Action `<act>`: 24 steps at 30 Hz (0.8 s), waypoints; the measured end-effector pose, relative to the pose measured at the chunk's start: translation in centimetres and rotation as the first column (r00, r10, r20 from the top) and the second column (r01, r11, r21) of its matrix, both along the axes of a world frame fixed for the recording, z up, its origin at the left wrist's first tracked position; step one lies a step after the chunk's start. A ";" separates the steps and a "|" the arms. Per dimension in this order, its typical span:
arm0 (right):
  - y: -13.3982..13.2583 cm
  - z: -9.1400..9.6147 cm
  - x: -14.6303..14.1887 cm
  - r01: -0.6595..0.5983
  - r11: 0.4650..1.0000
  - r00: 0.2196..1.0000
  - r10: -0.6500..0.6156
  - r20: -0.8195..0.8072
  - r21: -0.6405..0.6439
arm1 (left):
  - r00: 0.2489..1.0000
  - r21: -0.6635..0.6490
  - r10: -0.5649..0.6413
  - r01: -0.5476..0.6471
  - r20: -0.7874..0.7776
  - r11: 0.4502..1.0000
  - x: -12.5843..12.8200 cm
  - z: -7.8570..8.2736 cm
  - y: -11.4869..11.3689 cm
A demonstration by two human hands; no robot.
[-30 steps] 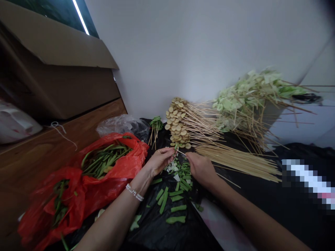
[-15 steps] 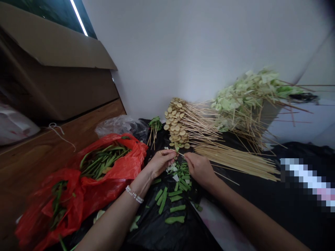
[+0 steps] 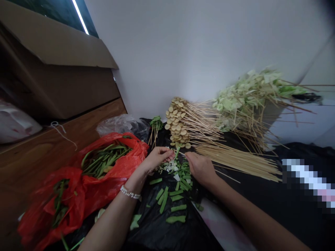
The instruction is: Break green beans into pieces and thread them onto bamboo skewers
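My right hand (image 3: 201, 166) is closed around a thin wooden skewer (image 3: 182, 154) that points left. A green bean piece (image 3: 178, 151) sits across the skewer near its tip. Just left of that tip is my left hand (image 3: 159, 157), its thumb and fingers pinched together; whether anything is between them is hidden. Below the hands, cut green bean pieces (image 3: 178, 197) lie on a black plastic sheet (image 3: 154, 226), with small white bits (image 3: 171, 166) heaped beside them.
Skewered round pale slices (image 3: 178, 120) are stacked by the wall, with loose skewers (image 3: 240, 160) to their right. Skewered cabbage (image 3: 243, 92) is piled behind. A few green skewers (image 3: 156, 123) stand at the back. Red bags (image 3: 125, 164) of beans and a cardboard box (image 3: 78, 87) are at left.
My left hand has moved slightly left, away from the bean piece, which now shows more fully on the skewer. My right hand stays nearly in place with the skewer.
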State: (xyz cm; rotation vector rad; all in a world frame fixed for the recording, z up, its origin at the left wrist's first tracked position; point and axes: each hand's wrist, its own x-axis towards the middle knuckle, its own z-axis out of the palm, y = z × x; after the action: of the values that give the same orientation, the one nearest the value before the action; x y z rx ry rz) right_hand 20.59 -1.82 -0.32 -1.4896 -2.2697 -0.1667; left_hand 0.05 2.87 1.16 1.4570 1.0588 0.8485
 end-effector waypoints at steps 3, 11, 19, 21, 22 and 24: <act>0.1 0.0 0.1 0.029 1.000 1.000 -0.029 -0.005 -0.003 | 0.982 0.027 -0.137 0.141 -0.132 0.990 -1.0 0.6 0.0; 0.2 -0.4 -0.2 0.042 0.997 0.996 -0.037 0.078 -0.058 | 0.893 -0.019 -0.383 0.390 -0.236 0.921 -1.1 1.7 -0.9; -0.1 -1.1 -0.9 -0.036 0.982 0.976 0.074 0.203 -0.188 | 0.916 0.049 -0.309 0.332 -0.257 0.942 -0.9 4.2 -1.7; -0.1 -1.0 -0.9 -0.038 0.979 0.974 0.081 0.211 -0.201 | 0.916 0.047 -0.295 0.318 -0.272 0.947 -1.3 4.6 -2.1; 0.0 -1.0 -0.8 -0.036 0.979 0.974 0.080 0.213 -0.203 | 0.911 0.042 -0.296 0.321 -0.288 0.946 -1.6 4.7 -2.4; 0.0 -0.9 -0.8 -0.030 0.979 0.974 0.074 0.215 -0.204 | 0.891 0.030 -0.292 0.322 -0.348 0.946 -2.4 4.6 -3.2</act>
State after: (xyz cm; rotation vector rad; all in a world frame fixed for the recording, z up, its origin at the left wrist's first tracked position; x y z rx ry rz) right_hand 19.76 -1.86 -1.20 -1.5769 -2.5667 -0.0961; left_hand -2.33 -0.35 5.77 1.8335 1.0099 0.4271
